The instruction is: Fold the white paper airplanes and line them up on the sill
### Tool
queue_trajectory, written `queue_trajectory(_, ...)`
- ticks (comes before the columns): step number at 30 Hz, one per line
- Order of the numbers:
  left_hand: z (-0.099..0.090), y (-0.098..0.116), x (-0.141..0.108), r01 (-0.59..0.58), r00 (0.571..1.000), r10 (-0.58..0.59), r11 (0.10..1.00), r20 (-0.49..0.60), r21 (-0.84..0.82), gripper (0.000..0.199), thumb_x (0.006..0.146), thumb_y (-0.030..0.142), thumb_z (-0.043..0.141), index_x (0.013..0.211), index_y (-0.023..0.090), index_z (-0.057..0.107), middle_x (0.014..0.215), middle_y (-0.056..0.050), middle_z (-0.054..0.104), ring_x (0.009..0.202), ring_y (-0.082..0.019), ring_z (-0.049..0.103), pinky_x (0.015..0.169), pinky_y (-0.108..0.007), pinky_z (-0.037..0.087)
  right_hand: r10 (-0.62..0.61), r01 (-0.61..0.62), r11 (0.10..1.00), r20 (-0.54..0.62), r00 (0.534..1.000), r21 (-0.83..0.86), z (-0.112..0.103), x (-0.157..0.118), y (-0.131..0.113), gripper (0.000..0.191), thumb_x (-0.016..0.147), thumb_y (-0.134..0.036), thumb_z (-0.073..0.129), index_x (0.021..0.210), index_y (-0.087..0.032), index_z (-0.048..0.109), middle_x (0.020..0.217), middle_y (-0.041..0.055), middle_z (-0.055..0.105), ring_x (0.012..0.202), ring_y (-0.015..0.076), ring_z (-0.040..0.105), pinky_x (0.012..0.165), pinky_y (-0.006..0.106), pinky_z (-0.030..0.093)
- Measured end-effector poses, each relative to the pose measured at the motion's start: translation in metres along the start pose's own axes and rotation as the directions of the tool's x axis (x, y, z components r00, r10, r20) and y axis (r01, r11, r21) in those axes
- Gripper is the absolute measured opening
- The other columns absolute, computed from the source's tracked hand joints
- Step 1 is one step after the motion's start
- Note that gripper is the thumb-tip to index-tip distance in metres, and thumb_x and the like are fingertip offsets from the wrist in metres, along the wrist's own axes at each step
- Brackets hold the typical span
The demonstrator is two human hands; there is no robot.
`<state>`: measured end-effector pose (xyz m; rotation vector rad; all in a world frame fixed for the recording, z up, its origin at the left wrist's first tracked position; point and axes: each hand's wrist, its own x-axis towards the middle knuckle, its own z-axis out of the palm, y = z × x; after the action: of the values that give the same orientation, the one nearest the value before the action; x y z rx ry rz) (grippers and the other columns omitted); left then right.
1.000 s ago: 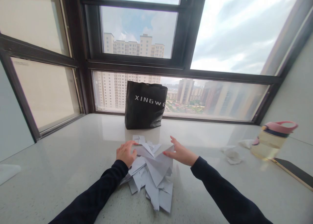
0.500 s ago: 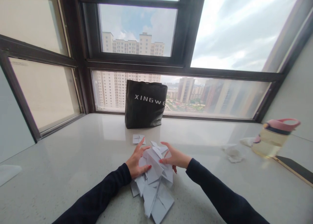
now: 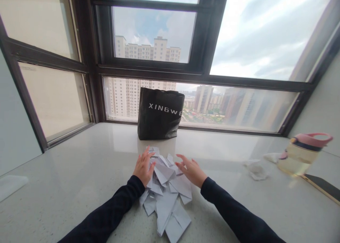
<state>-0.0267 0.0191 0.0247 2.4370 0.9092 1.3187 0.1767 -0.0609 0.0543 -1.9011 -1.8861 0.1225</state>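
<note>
A loose pile of folded white papers (image 3: 166,200) lies on the pale speckled surface, spread from between the hands toward the near edge. My left hand (image 3: 144,167) rests against the pile's upper left side, fingers apart and holding nothing. On the opposite side, my right hand (image 3: 191,169) is beside the pile's upper right, its fingers spread and nothing between them. Some papers at the far end of the pile are partly hidden behind my left fingers.
Behind the pile, a black bag (image 3: 160,114) stands by the window. To the right are crumpled tissue (image 3: 257,170), a bottle with a pink lid (image 3: 300,154) and a phone (image 3: 325,188). A whitish object (image 3: 12,186) lies at the left edge.
Both hands have opened wider and drawn a little away from the papers between them. The upper papers have settled lower and spread out, reaching the small folded piece behind. The view has shifted slightly.
</note>
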Motion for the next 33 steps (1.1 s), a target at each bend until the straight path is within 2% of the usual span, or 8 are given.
queue_trajectory(3,0.001,0.003,-0.002,0.028,0.999,-0.027,0.999,0.022,-0.016,0.029,0.081,0.021,0.037,0.108,0.015,0.046,0.126,-0.016,0.037,0.116,-0.027,0.035,0.094,-0.050,0.027,-0.027,0.025,0.999,-0.050,0.998,-0.025,-0.008,0.010,-0.006,0.031,0.084,-0.036,0.033,0.109,-0.023,0.047,0.066,-0.0016,0.063,0.071,0.0160,0.059,0.081,0.039,0.034)
queue_trajectory(7,0.008,0.003,-0.004,-0.005,1.000,0.005,1.000,-0.003,-0.027,0.033,0.080,0.018,0.035,0.111,0.013,0.042,0.121,-0.016,0.041,0.113,-0.026,0.038,0.092,-0.047,0.030,-0.139,0.135,0.986,-0.029,0.990,-0.100,-0.005,0.036,-0.020,0.023,0.081,-0.025,0.039,0.098,-0.020,0.054,0.086,0.0035,0.064,0.083,0.0159,0.057,0.074,0.030,0.039)
queue_trajectory(12,0.008,0.004,-0.002,-0.028,0.960,0.015,0.999,-0.279,-0.044,0.053,0.077,0.013,0.039,0.127,0.014,0.020,0.128,-0.017,0.029,0.119,-0.026,0.029,0.092,-0.045,0.032,-0.209,0.212,0.963,0.031,0.977,-0.169,0.019,0.073,-0.052,0.025,0.073,-0.028,0.053,0.095,-0.018,0.059,0.099,0.0076,0.061,0.096,0.0210,0.051,0.079,0.031,0.036)
queue_trajectory(17,0.002,0.010,0.001,-0.050,0.942,0.037,0.998,-0.335,-0.030,0.057,0.075,0.011,0.039,0.128,0.015,0.019,0.127,-0.016,0.030,0.118,-0.028,0.029,0.090,-0.046,0.033,-0.182,0.187,0.952,0.043,0.982,-0.243,0.037,0.094,-0.075,0.016,0.067,-0.025,0.058,0.080,-0.017,0.064,0.081,0.0088,0.066,0.082,0.0243,0.057,0.074,0.034,0.037)
queue_trajectory(21,0.004,0.011,0.000,-0.055,0.948,0.038,0.997,-0.316,-0.045,0.056,0.075,0.010,0.038,0.127,0.015,0.019,0.127,-0.016,0.030,0.118,-0.027,0.029,0.090,-0.045,0.034,-0.143,0.119,0.958,-0.074,0.987,-0.260,0.021,0.099,-0.077,0.021,0.077,-0.017,0.043,0.075,-0.018,0.064,0.074,0.0073,0.067,0.074,0.0202,0.060,0.070,0.031,0.037)
queue_trajectory(28,0.000,0.011,0.003,-0.066,0.937,0.027,0.993,-0.347,-0.101,0.051,0.073,0.008,0.037,0.122,0.012,0.026,0.125,-0.017,0.032,0.113,-0.025,0.034,0.087,-0.043,0.036,-0.232,0.183,0.968,-0.339,0.912,-0.170,-0.031,0.036,-0.047,0.023,0.081,-0.022,0.039,0.090,-0.019,0.061,0.090,0.0052,0.065,0.086,0.0180,0.056,0.081,0.031,0.036)
queue_trajectory(30,-0.010,0.021,0.006,-0.125,0.926,0.072,0.985,-0.370,-0.122,0.047,0.073,0.006,0.035,0.119,0.013,0.030,0.123,-0.015,0.035,0.112,-0.024,0.035,0.087,-0.041,0.036,-0.334,0.316,0.943,-0.325,0.885,-0.109,-0.033,0.005,-0.032,0.021,0.080,-0.027,0.043,0.086,-0.021,0.062,0.087,0.0040,0.066,0.085,0.0186,0.057,0.086,0.036,0.034)
queue_trajectory(33,-0.027,0.049,0.007,-0.316,0.906,0.251,0.937,-0.340,-0.149,0.040,0.074,0.005,0.033,0.112,0.016,0.037,0.118,-0.012,0.042,0.109,-0.021,0.040,0.086,-0.037,0.037,-0.270,0.293,0.956,-0.291,0.918,0.035,-0.026,-0.026,-0.012,0.025,0.081,-0.035,0.043,0.089,-0.022,0.063,0.090,0.0040,0.066,0.086,0.0192,0.058,0.090,0.040,0.033)
